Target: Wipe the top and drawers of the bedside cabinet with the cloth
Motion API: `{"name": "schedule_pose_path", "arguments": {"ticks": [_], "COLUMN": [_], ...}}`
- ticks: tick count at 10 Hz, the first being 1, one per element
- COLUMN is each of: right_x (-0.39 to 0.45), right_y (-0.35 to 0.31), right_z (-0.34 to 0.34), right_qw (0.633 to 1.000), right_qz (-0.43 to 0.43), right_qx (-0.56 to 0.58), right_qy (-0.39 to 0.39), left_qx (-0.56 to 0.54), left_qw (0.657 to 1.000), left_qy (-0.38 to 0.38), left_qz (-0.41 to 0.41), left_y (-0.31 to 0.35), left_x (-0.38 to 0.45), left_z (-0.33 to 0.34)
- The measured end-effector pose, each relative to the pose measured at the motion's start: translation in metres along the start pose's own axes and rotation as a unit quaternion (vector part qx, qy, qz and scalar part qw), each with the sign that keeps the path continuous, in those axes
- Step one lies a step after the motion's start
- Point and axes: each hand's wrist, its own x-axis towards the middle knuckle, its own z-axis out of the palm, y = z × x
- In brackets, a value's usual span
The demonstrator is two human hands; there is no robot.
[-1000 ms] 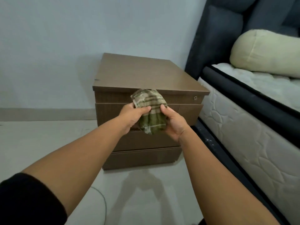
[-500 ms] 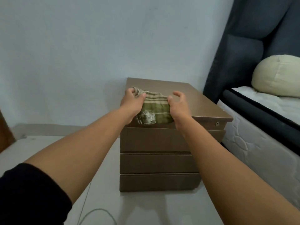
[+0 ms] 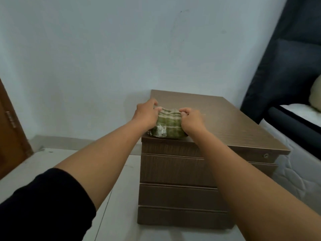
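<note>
A brown wooden bedside cabinet [image 3: 234,122] stands against the pale wall, its drawer fronts [image 3: 173,171] all closed. A bunched green and cream checked cloth [image 3: 167,126] lies on the front left part of the cabinet top. My left hand [image 3: 146,115] grips the cloth's left side and my right hand [image 3: 192,120] grips its right side, both pressing it onto the top. Much of the drawer fronts is hidden behind my right forearm.
A bed with a white mattress [image 3: 302,164] and dark headboard [image 3: 286,70] stands close on the cabinet's right. A pale pillow [image 3: 316,96] shows at the right edge. A wooden door [image 3: 10,129] is at the left. Light floor [image 3: 69,160] lies left of the cabinet.
Both hands lifted the cloth from in front of the drawers onto the cabinet top and set it down there. The view has shifted left and up.
</note>
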Motion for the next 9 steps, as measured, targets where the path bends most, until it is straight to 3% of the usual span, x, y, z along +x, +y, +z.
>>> {"name": "schedule_pose_path", "arguments": {"ticks": [1, 2, 3, 7, 8, 9], "right_x": [0.012, 0.008, 0.009, 0.021, 0.017, -0.022], "right_y": [0.007, 0.010, 0.013, 0.012, 0.014, 0.020], "right_z": [0.010, 0.021, 0.033, 0.036, 0.027, 0.008], "right_qw": [0.987, 0.971, 0.951, 0.943, 0.968, 0.987], "right_qz": [-0.021, -0.095, -0.097, -0.082, -0.106, -0.155], "right_qx": [-0.151, -0.198, -0.246, -0.253, -0.172, -0.041], "right_qy": [-0.040, -0.095, -0.159, -0.202, -0.147, 0.024], "left_qx": [0.141, 0.186, 0.249, 0.320, 0.272, 0.097], "left_qw": [0.989, 0.979, 0.961, 0.935, 0.957, 0.984], "left_qy": [0.031, -0.014, -0.101, -0.155, -0.093, 0.073], "left_qz": [0.027, 0.076, 0.059, 0.007, 0.032, 0.131], "left_y": [-0.015, -0.022, -0.027, -0.018, -0.016, -0.020], "left_x": [0.006, 0.010, 0.018, 0.022, 0.008, -0.023], "left_z": [0.013, 0.016, 0.016, 0.015, 0.014, 0.020]}}
